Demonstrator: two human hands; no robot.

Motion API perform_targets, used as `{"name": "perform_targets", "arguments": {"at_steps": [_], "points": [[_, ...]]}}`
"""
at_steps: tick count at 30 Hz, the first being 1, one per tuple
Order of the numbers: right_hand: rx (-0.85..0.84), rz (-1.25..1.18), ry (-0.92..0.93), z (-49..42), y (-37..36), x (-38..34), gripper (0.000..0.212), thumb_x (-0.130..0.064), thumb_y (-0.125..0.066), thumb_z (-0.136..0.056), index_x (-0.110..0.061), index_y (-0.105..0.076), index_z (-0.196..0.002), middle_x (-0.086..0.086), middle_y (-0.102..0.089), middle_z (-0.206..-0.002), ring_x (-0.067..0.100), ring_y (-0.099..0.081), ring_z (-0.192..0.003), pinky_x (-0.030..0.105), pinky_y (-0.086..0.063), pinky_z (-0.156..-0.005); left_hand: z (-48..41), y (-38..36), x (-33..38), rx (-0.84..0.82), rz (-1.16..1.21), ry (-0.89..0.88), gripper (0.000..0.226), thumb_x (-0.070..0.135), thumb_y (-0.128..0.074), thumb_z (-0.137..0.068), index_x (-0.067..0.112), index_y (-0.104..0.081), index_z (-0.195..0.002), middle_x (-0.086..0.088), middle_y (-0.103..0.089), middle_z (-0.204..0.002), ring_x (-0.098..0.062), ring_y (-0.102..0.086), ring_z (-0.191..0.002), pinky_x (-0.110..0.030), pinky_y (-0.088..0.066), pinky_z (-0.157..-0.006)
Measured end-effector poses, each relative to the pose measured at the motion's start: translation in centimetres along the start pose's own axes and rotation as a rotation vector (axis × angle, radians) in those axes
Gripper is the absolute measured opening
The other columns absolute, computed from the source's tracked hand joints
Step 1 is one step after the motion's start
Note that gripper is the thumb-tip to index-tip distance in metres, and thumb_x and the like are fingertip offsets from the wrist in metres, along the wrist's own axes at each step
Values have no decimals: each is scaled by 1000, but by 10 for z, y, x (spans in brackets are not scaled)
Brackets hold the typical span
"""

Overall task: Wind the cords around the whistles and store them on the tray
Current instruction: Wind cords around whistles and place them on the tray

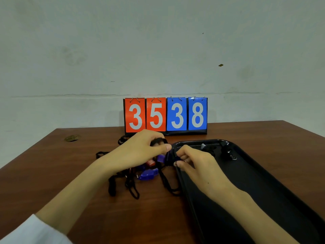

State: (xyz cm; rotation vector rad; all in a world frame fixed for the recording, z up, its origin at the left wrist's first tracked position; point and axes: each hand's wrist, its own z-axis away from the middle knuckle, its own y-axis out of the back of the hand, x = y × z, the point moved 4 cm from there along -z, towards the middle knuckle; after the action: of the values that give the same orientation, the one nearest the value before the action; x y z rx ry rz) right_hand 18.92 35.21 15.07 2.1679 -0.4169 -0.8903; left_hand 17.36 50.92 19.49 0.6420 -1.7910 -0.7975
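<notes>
At the tray's left rim: I read both grips meeting just above the bench (70,173), right at the edge of the tray (263,182), so a finished bundle has little way to travel
Left grip (140,150): fingers curled, with the black cord (159,141) looped over them; I judge this keeps the slack taut and pays it out
Right grip (195,162): thumb and forefinger pinching the cord near its small metal ring (185,161); I judge this hand lays the turns
Held whistle (165,157): between the two grips, purple-blue body, largely hidden under dark cord; I cannot tell the number of turns
Waiting pile (148,174): blue and red whistles in tangled black cords on the bench, just left of the tray, under the left grip
Stored whistles (210,148): two dark bundles at the tray's far end, apart from each other, one showing a metal clip; I judge the far placement leaves the near tray free
Scoreboard (165,115): upright at the bench's far edge, reading 35 and 38, behind the work and not involved
</notes>
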Motion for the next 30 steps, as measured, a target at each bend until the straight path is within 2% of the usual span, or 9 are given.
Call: {"name": "perform_targets", "arguments": {"at_steps": [3, 6, 8, 13, 17, 20, 22, 27, 30], "points": [[-70, -33, 25, 1, -3, -4, 11, -19, -61, -88, -22, -58, -98, -17, -61, -91, -3, -58, -86, 13, -48, -77, 0, 2, -1, 18, 22, -4, 15, 32, -57, -90, 24, -61, -77, 9, -58, -67, 6, -55, -56, -6, -42, -55], [-126, -92, 33, 2, -6, -11, 12, -19, -61, -88, -28, -56, -95, -23, -57, -84, -8, -57, -86, 10, -47, -77, -2, 6, -6, 56, 44, 19, 13, 32, -57, -89, 26, -63, -79, 8, -64, -71, 2, -60, -65, -8, -45, -60], [-116, -153, 28, 2, -5, -14, 15, -18, -60, -88, -30, -55, -94, -19, -59, -83, -3, -59, -86, 16, -50, -79, -3, 8, -10, 79, 77, 51, 14, 30, -58, -89, 23, -63, -78, 12, -60, -60, 5, -57, -54, -5, -41, -53], [-50, -286, 5, 3, 2, -15, 11, -16, -60, -87, -25, -59, -93, -7, -65, -85, 5, -63, -81, 23, -52, -79, -5, 3, -18, 92, 144, 130, 18, 31, -58, -89, 21, -64, -75, 13, -55, -45, 5, -48, -39, -4, -36, -44], [12, -323, -37, 2, 4, -11, 16, -13, -60, -87, -29, -58, -92, -7, -65, -83, 4, -63, -79, 22, -52, -79, -8, -4, -28, 98, 91, 196, 26, 29, -55, -92, 16, -63, -71, 4, -58, -61, 1, -51, -50, -13, -39, -59], [69, -343, -53, 2, 6, -11, 24, -10, -60, -87, -33, -55, -90, -9, -65, -84, 2, -63, -79, 18, -52, -78, -7, -16, -26, 32, 28, 214, 25, 23, -47, -95, 9, -62, -80, 5, -51, -57, 0, -44, -44, -10, -36, -51], [117, -376, -67, 3, 8, -11, 25, -9, -60, -87, -33, -55, -89, -8, -65, -82, 2, -63, -78, 16, -51, -76, -4, -27, -24, -19, 56, 225, 28, 27, -44, -97, 15, -62, -80, 8, -48, -55, 0, -40, -40, -12, -33, -47], [275, -386, -167, 0, 13, -1, 21, -13, -61, -86, -33, -55, -89, -9, -64, -83, -1, -62, -76, 11, -50, -71, 1, -42, -18, 0, 28, 147, 40, 36, -39, -98, 16, -62, -72, 5, -47, -53, -7, -40, -44, -26, -36, -54], [352, -351, -227, 1, 15, 7, 15, -15, -60, -87, -29, -56, -92, -10, -63, -83, -2, -61, -74, 12, -50, -69, 3, -46, -14, 13, -99, 133, 39, 34, -36, -100, 20, -55, -68, 5, -49, -58, -9, -46, -54, -26, -37, -59]]}}
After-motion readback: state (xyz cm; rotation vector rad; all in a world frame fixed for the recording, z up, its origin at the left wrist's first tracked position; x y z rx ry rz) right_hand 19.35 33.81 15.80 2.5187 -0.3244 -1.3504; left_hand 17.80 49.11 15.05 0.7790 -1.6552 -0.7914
